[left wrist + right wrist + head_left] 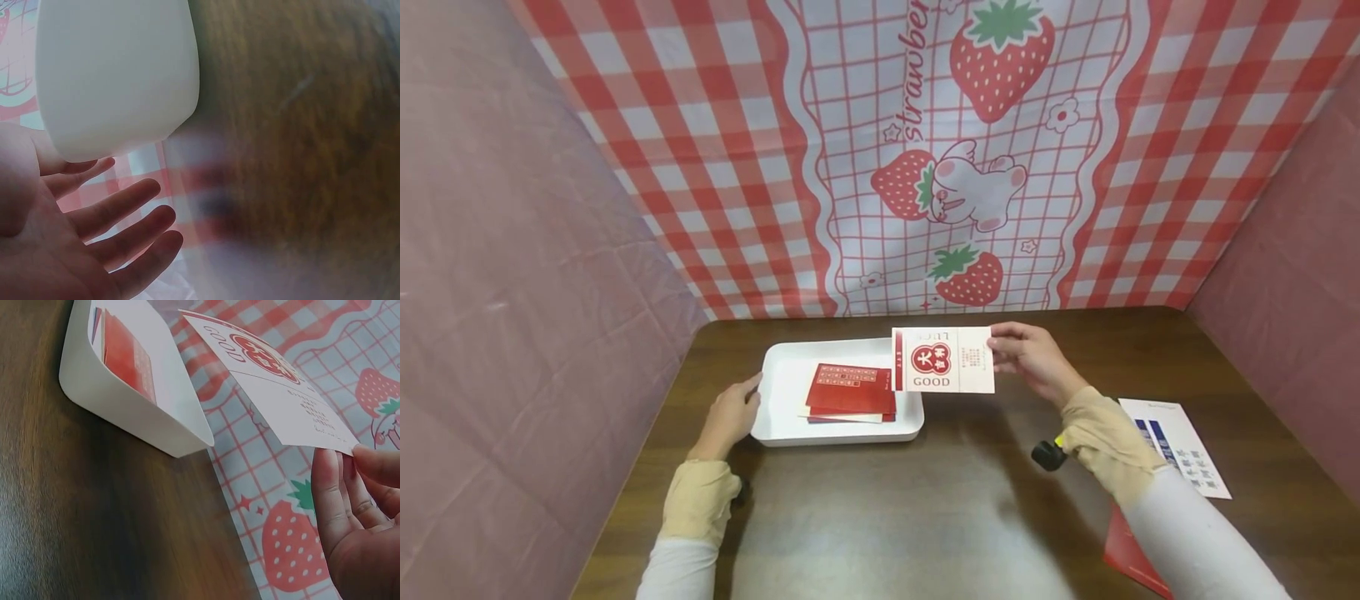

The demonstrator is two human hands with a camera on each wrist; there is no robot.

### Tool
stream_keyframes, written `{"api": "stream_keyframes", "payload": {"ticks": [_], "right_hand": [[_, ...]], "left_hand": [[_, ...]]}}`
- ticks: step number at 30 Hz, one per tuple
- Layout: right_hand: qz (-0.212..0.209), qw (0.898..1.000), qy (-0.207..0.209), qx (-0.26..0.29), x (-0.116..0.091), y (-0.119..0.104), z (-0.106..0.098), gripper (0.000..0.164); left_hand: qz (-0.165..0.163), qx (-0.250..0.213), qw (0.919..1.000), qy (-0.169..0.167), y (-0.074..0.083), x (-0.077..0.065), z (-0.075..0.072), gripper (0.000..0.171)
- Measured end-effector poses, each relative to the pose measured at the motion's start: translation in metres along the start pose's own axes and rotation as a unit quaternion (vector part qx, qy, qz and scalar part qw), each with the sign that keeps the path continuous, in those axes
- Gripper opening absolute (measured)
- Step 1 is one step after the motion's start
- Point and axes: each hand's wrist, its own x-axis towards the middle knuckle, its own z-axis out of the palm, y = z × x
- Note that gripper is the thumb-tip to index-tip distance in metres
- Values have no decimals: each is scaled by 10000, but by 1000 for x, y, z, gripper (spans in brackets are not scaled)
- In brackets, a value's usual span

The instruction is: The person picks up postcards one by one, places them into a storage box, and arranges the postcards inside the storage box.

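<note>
My right hand [1033, 358] pinches a white card [973, 358] by its right end, thumb on one face and fingers on the other. Red "GOOD" lettering and a red emblem are printed on the card, and it is held up over the right end of a white tray [782, 417]. Inside the tray lies a small stack of cards, a red card [853, 390] uppermost. At the tray's left end is my left hand [730, 421], fingertips right at the rim. The left wrist view shows its fingers [125, 206] extended and spread beneath the tray's corner.
On the right of the brown table [880, 517] lies a white card with blue print [1195, 454], partly behind my right forearm. A red card [1127, 550] sticks out under that sleeve. A strawberry-patterned cloth [760, 208] hangs behind the table, with pink sheets at both sides.
</note>
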Motion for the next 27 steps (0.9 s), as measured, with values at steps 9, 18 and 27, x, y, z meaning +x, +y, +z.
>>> {"api": "stream_keyframes", "payload": {"ticks": [9, 18, 27], "right_hand": [[73, 10000, 50, -3, 6, 4, 14, 22], [125, 9999, 60, 73, 11, 7, 28, 29], [235, 9997, 62, -81, 16, 11, 42, 35]], "left_hand": [[-42, 15, 10000, -4, 3, -1, -1, 43], [62, 50, 9999, 74, 1, -1, 1, 43], [70, 57, 9999, 56, -1, 1, 3, 43]]}}
